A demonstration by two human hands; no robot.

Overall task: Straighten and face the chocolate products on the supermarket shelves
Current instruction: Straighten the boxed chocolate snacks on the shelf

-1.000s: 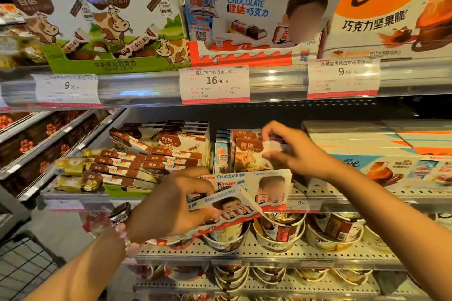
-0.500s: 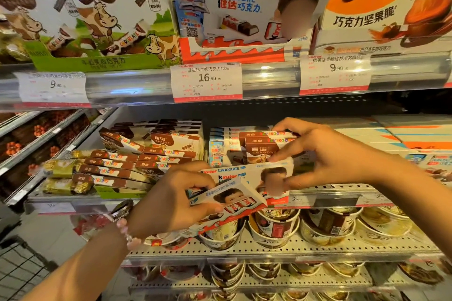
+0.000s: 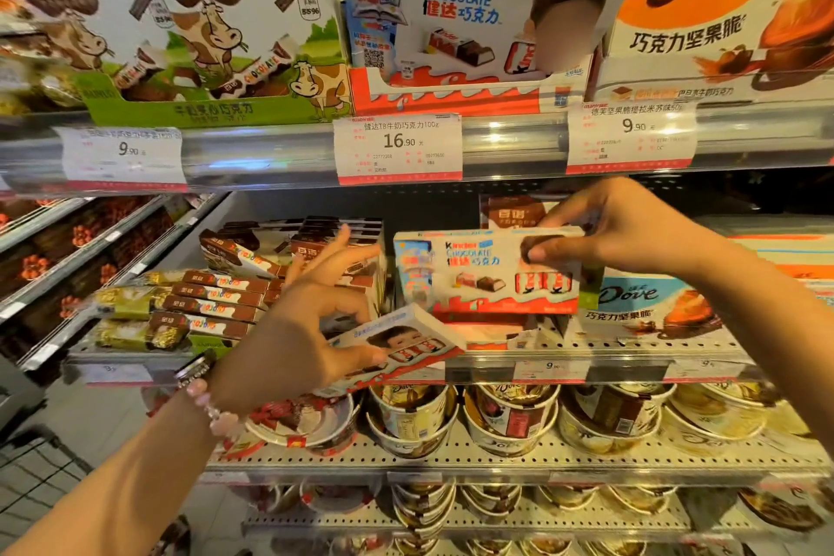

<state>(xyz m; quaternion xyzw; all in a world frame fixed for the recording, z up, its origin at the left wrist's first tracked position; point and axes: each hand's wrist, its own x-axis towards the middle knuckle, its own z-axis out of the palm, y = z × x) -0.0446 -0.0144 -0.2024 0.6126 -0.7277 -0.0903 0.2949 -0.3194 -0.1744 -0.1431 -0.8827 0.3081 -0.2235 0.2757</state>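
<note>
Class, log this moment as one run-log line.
left hand: holds tilted Kinder box | right hand: pinches upright Kinder box, front facing out | middle shelf

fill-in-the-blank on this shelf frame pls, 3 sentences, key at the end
1. The right hand holds an upright Kinder box by its upper ____ corner.
2. The left hand pinches a tilted Kinder box at the front edge of the ____ shelf.
3. The price tag under the big Kinder display carton reads ____.

Missing words: right; middle; 16.90
</note>
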